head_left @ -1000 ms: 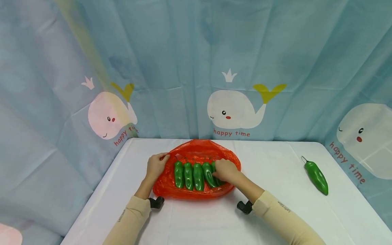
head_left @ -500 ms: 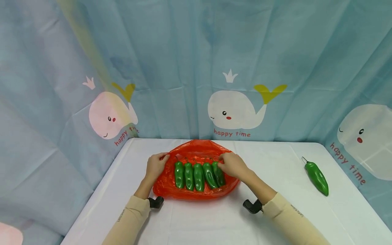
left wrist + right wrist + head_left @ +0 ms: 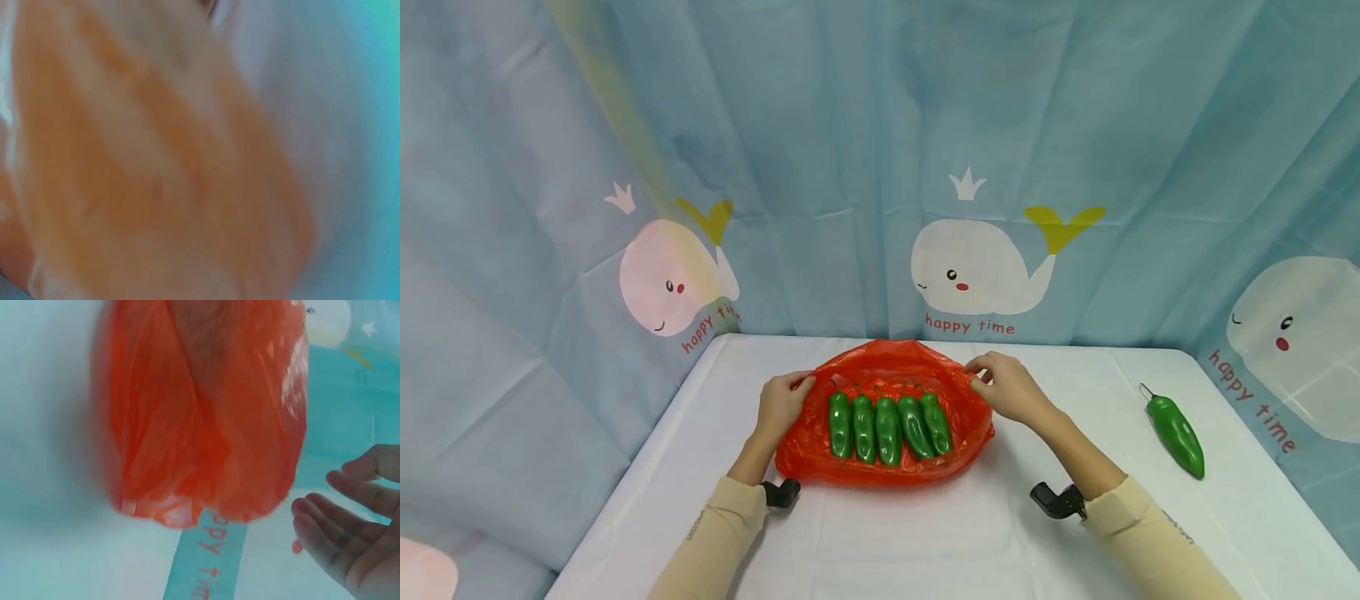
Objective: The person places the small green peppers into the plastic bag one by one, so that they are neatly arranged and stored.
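Note:
A red plastic bag lies spread open on the table, holding several green chili peppers side by side, stems toward the back. At the bag's left rim, my left hand pinches the plastic between thumb and fingers. The left wrist view is blurred, mostly filled by the hand's orange-brown surface. My right hand is at the bag's right rim, its fingertips close to the plastic. In the right wrist view, its relaxed fingers are spread beside the bag with nothing between them.
Another green chili pepper lies alone on the white table, far to the right. A blue curtain printed with whales hangs behind the table and along its sides.
My right hand has come off the rightmost pepper in the bag and moved right and up to the bag's rim. The left hand stays at the left rim.

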A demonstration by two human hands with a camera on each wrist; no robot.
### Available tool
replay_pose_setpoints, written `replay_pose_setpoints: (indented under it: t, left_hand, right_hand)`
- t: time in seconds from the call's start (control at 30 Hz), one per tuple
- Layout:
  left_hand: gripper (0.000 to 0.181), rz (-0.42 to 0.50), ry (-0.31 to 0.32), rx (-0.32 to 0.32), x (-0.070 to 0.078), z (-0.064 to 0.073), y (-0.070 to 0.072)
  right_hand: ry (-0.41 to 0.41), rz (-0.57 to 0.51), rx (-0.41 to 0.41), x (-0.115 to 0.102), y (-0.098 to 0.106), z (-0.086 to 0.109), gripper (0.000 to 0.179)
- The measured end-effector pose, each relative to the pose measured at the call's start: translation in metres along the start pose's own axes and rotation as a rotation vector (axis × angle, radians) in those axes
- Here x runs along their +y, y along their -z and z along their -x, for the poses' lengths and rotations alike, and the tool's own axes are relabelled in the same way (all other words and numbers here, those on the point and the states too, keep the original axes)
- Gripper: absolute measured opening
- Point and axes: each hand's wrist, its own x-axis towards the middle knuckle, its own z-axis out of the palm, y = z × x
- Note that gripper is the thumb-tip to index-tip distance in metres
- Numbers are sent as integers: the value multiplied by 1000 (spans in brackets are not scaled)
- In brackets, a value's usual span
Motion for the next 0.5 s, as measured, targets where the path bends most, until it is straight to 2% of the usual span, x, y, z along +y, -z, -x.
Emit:
replay_pose_setpoints:
  t: [0.33,0.5]
  left_hand:
    - [31,-11,-13,23,-2,-3,0]
    - [30,-21,-26,39,-4,-3,-2]
  right_hand:
    - [23,30,89,25,25,10,23]
    - [-8,21,104,36,38,16,24]
